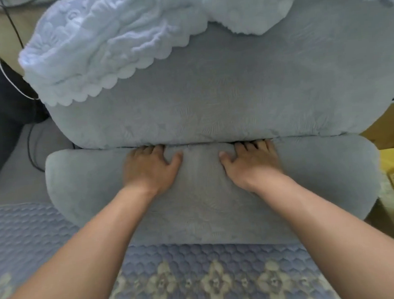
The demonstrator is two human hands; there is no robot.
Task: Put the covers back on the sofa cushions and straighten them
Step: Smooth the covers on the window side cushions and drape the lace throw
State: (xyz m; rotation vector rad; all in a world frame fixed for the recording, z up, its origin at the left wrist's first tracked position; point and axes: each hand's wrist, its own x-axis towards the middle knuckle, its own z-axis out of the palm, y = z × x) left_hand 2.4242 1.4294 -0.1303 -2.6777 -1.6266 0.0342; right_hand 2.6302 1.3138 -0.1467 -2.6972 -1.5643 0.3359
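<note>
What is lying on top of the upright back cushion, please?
A pale scalloped cover is draped over the back cushion, hiding its top edge. Whatever lies beneath it cannot be seen.

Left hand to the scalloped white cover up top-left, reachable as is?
Probably yes. The left hand lies on the lower cushion, fingers at the seam, holding nothing. The white cover lies beyond over the upper cushion, nothing between, though it needs a long stretch.

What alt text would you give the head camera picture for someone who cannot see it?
Both hands, left and right, press on a grey seat cushion, fingers tucked into the seam below the grey back cushion. A pale scalloped cover lies crumpled above; a patterned quilt lies nearest the camera.
</note>
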